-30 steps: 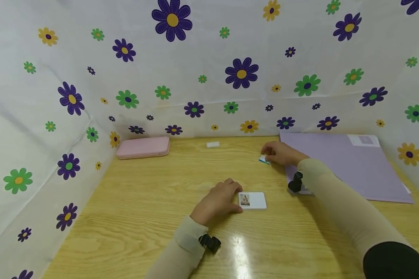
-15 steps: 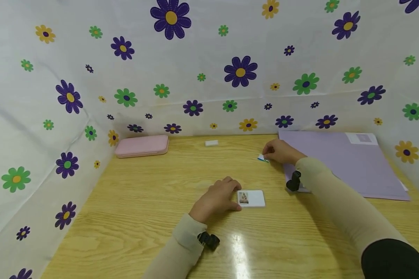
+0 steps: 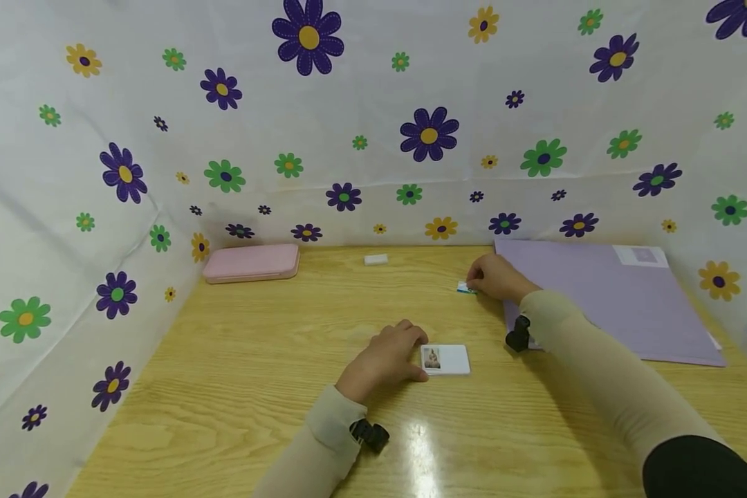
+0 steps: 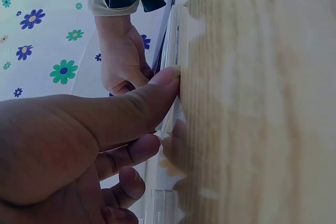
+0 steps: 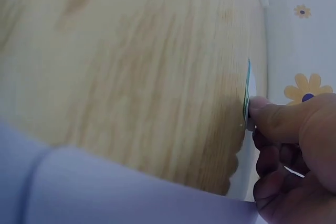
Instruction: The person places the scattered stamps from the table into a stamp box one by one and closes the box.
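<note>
A flat white rectangular case with a small picture on its left part lies on the wooden table. My left hand holds its left end, thumb at the near corner and forefinger at the far one. In the left wrist view the thumb meets the low edge; the forefinger's contact is partly hidden. Farther back, my right hand pinches a small white card-like piece with a blue-green edge, low at the table. The right wrist view shows the thumb on this thin piece, its other fingers curled beneath.
A lavender folder with white sheets showing at its edges lies under the right forearm. At the back are a pink case and a small white block. Flower-printed cloth rises behind the table and at both sides.
My right fingers have drawn closer together on the small piece, which has barely shifted. The left hand stays at the white case; the head view sways slightly.
</note>
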Action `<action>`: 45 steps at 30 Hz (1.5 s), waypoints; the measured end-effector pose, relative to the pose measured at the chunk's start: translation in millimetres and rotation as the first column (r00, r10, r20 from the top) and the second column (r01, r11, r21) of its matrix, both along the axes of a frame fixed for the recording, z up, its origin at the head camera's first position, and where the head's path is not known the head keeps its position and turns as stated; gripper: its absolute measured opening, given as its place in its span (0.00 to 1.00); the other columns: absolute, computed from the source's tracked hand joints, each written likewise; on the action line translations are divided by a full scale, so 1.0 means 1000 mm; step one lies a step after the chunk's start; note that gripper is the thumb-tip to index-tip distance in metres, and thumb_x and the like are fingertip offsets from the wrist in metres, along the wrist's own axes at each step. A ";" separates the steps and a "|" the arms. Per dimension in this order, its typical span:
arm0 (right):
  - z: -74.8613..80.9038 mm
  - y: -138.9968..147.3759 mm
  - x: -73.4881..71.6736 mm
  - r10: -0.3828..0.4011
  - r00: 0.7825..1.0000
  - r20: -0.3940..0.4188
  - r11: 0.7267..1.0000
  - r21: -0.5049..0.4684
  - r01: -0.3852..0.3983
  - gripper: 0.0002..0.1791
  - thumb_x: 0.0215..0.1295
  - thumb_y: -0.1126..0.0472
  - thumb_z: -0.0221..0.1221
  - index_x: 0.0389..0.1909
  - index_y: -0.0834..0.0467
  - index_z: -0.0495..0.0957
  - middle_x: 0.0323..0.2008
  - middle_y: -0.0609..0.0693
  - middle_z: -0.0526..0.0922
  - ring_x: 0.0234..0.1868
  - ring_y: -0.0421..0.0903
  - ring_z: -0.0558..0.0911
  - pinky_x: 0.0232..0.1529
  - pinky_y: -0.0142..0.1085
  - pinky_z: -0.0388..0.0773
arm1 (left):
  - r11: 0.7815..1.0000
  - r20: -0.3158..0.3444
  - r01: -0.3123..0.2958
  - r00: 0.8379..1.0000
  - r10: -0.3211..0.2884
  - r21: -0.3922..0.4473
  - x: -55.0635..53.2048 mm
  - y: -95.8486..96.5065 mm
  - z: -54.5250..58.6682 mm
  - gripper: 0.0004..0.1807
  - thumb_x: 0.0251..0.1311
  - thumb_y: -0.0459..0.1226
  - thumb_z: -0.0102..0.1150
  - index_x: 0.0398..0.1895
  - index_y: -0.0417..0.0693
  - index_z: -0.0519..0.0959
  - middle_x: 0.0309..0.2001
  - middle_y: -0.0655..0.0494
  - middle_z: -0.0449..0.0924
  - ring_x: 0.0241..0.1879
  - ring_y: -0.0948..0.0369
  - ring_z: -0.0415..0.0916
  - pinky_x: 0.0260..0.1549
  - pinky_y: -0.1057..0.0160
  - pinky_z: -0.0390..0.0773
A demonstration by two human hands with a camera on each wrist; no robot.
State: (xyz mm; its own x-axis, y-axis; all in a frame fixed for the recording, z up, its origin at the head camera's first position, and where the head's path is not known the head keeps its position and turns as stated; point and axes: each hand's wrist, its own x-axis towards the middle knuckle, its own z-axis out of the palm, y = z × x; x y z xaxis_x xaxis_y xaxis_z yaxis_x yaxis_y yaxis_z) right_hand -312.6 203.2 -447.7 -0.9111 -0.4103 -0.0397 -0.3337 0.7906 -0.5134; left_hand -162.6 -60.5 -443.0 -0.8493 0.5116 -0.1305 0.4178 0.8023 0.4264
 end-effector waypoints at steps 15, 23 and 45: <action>0.009 -0.003 0.004 0.054 0.998 -0.009 0.994 -0.097 -0.055 0.03 0.69 0.65 0.61 0.34 0.59 0.80 0.33 0.50 0.81 0.36 0.48 0.76 0.44 0.44 0.73 | 1.000 -0.018 -0.005 1.000 0.005 -0.011 -0.001 -0.002 0.002 0.30 0.53 0.49 0.74 0.57 0.53 0.76 0.53 0.60 0.72 0.48 0.56 0.70 0.47 0.53 0.71; 0.016 0.000 0.018 0.000 1.000 0.024 0.976 -0.217 0.005 0.10 0.70 0.63 0.60 0.47 0.62 0.83 0.41 0.52 0.84 0.44 0.49 0.80 0.49 0.46 0.76 | 1.000 -0.020 -0.001 1.000 0.001 -0.013 0.001 0.000 0.003 0.29 0.52 0.50 0.74 0.57 0.53 0.77 0.52 0.60 0.73 0.48 0.56 0.70 0.43 0.55 0.71; 0.037 -0.013 0.080 -0.004 1.000 -0.016 0.903 -0.430 -0.003 0.07 0.65 0.55 0.65 0.36 0.54 0.86 0.30 0.50 0.84 0.32 0.52 0.77 0.32 0.36 0.75 | 1.000 -0.021 -0.017 1.000 0.017 -0.011 0.004 0.001 0.001 0.29 0.52 0.49 0.75 0.56 0.53 0.77 0.51 0.60 0.73 0.47 0.55 0.70 0.43 0.53 0.71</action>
